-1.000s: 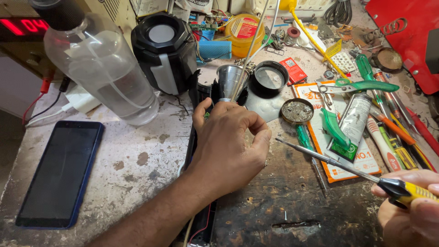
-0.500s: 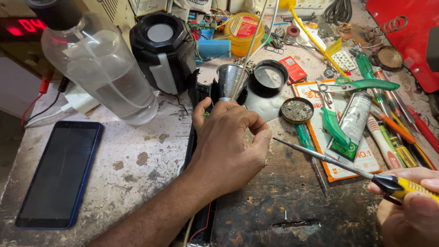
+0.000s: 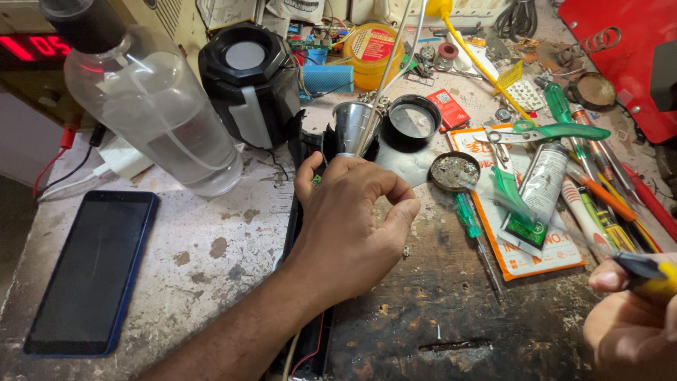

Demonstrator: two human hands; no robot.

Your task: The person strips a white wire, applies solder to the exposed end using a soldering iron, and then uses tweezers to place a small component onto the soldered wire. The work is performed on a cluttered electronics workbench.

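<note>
My left hand (image 3: pixel 349 226) lies in the middle of the bench with its fingers curled over a long black casing (image 3: pixel 310 342), which runs from under my wrist up towards a metal cone (image 3: pixel 350 127). Red wires show inside the casing near the bottom edge. At the bottom right corner my right hand (image 3: pixel 631 331) grips a screwdriver (image 3: pixel 645 271) with a yellow and black handle. Its thin shaft is blurred and points up and left over an orange packet (image 3: pixel 525 257).
A dark phone (image 3: pixel 92 271) lies at the left, with a clear plastic bottle (image 3: pixel 151 106) and a black round speaker (image 3: pixel 247 74) behind it. A round tin (image 3: pixel 455 171), green-handled cutters (image 3: pixel 557 131), a tube (image 3: pixel 539 183) and several screwdrivers crowd the right side.
The right hand has swung the screwdriver, so its tip has moved up and right, away from the left hand; the shaft is now blurred. The left hand has stayed on the casing.
</note>
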